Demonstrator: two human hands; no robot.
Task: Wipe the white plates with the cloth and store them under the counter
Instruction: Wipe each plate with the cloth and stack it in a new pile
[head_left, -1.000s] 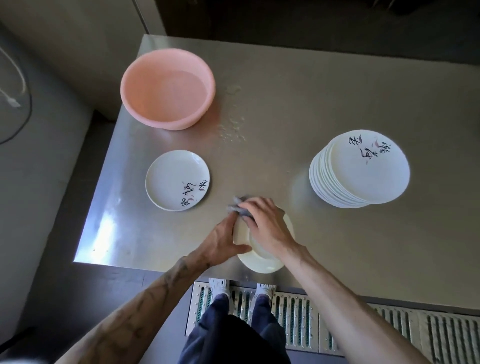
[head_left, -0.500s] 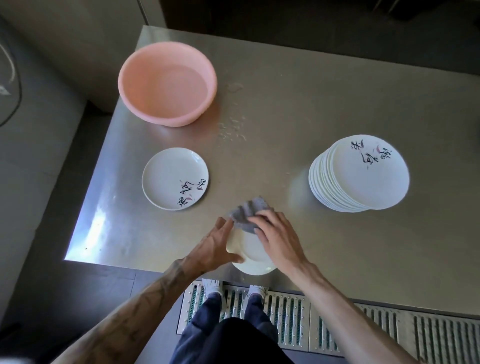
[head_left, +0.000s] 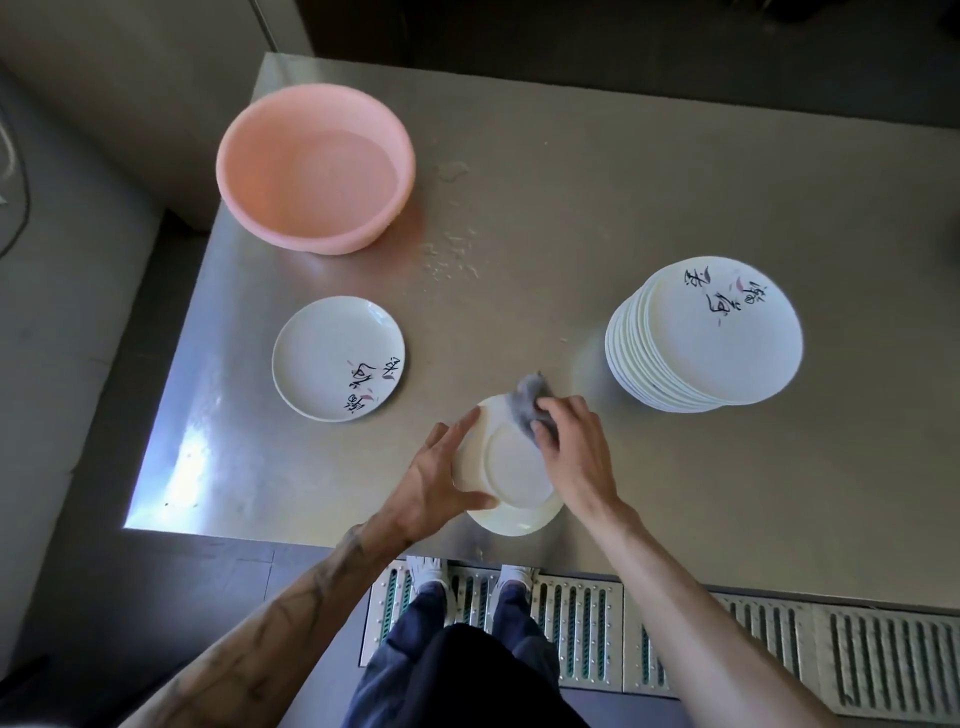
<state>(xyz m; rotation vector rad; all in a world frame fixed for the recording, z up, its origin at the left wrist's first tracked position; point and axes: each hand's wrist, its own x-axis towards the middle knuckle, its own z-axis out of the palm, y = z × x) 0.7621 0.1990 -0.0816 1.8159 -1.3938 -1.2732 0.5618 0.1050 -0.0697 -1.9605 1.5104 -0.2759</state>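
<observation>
I am wiping one white plate (head_left: 511, 470) right now. My left hand (head_left: 434, 480) holds it by the rim, with my thumb hooked round the near side and my fingers laid along the far side. The plate is tipped up, with its bottom facing me, just over the near edge of the counter (head_left: 623, 182). My right hand (head_left: 574, 447) has the grey cloth (head_left: 530, 397) bunched up under its fingers and presses it on the far edge of the plate. So I think this is the wiping step, and nothing is put away yet. A stack of plates (head_left: 711, 338) waits on my right, well apart from my hands. One single plate (head_left: 337, 358) lies face up on my left, near the pink basin (head_left: 311, 231), and I cannot tell if it is wiped. Some water drops (head_left: 452, 257) sit on the counter by the basin. Next I should rub the cloth all round the bottom, then turn the plate over and wipe the front too. I must hold the rim tight, because a wet plate may be slippery. The space under the counter is hidden from me, so I will have to bend down to find it.
</observation>
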